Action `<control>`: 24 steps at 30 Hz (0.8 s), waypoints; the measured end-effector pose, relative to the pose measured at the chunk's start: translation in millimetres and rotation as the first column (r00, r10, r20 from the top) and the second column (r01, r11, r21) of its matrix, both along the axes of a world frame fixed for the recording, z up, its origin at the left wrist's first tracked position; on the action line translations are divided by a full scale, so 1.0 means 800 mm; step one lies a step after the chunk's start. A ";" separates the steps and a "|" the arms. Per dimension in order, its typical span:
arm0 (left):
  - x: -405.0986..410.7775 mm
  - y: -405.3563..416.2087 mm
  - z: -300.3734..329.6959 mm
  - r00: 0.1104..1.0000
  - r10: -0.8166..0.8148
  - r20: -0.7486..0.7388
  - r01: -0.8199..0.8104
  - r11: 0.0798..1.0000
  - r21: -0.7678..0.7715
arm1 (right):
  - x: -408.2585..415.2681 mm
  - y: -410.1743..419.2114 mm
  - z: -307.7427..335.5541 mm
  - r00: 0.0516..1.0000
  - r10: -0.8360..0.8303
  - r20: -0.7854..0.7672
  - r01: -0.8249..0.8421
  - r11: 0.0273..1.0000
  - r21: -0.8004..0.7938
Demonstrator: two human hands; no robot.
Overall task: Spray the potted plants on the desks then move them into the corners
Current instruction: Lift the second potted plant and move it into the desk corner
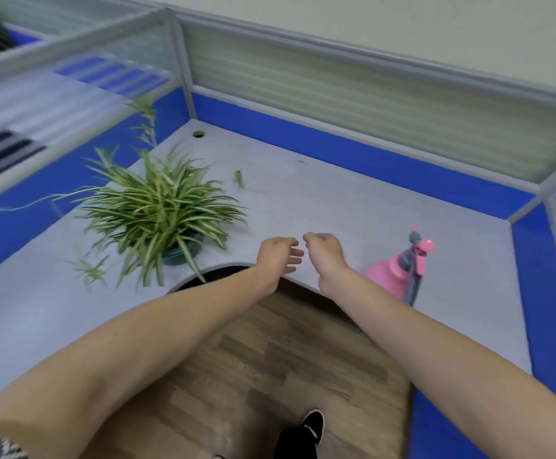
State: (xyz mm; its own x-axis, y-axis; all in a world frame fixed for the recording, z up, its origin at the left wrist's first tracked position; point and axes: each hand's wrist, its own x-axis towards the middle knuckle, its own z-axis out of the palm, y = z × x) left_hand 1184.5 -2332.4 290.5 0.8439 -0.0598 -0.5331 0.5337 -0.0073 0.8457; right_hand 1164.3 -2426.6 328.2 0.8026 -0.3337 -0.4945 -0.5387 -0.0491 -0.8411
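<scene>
Between steps, by the look of it — neither grip on anything. Potted plant standing on the grey tabletop near the front curved edge, left of centre, well apart from the far corner where the blue partition panels meet, beside a cable hole. Pink spray bottle set down upright on the right side of the tabletop, just beyond the right forearm, untouched. Probably either spraying not yet begun or the move to the corner now due; cannot tell which from here, since no wetness can be made out on the leaves. Next move likely calls for a reach right to the bottle's trigger, or both grips round the dark pot under the foliage. Left hand and right hand hovering side by side over the tabletop's front edge — arms stretched forward, wrists dropped, fingers loosely curled and empty, fingertips nearly meeting.
</scene>
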 end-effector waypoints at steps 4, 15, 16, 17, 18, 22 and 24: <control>-0.010 0.102 0.007 0.984 0.180 -0.013 -0.179 0.983 0.024 | 0.006 0.104 0.011 0.990 0.139 -0.001 -0.138 0.988 0.074; 0.030 0.226 -0.025 0.867 0.454 -0.205 -0.473 0.880 -0.049 | 0.089 0.243 -0.059 0.921 0.361 -0.150 -0.307 0.905 0.295; 0.045 0.231 -0.034 0.856 0.457 -0.242 -0.486 0.871 -0.072 | 0.105 0.251 -0.073 0.914 0.375 -0.155 -0.317 0.899 0.302; 0.056 0.234 -0.039 0.846 0.452 -0.282 -0.498 0.859 -0.119 | 0.117 0.256 -0.082 0.908 0.385 -0.165 -0.322 0.893 0.315; 0.066 0.237 -0.043 0.834 0.449 -0.322 -0.516 0.841 -0.163 | 0.129 0.260 -0.092 0.898 0.402 -0.179 -0.329 0.884 0.332; 0.106 0.247 -0.063 0.761 0.552 -0.341 -0.634 0.746 -0.206 | 0.182 0.279 -0.148 0.873 0.438 -0.214 -0.330 0.855 0.401; 0.114 0.254 -0.073 0.718 0.614 -0.328 -0.687 0.700 -0.193 | 0.198 0.288 -0.168 0.870 0.447 -0.209 -0.336 0.847 0.412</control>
State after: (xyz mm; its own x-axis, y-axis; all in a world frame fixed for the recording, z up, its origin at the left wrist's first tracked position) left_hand 1276.0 -2129.6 231.9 0.5874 0.2821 -0.7586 0.4824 0.6305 0.6080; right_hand 1323.0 -2196.3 193.5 0.6314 0.2183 -0.7441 -0.7561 -0.0397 -0.6533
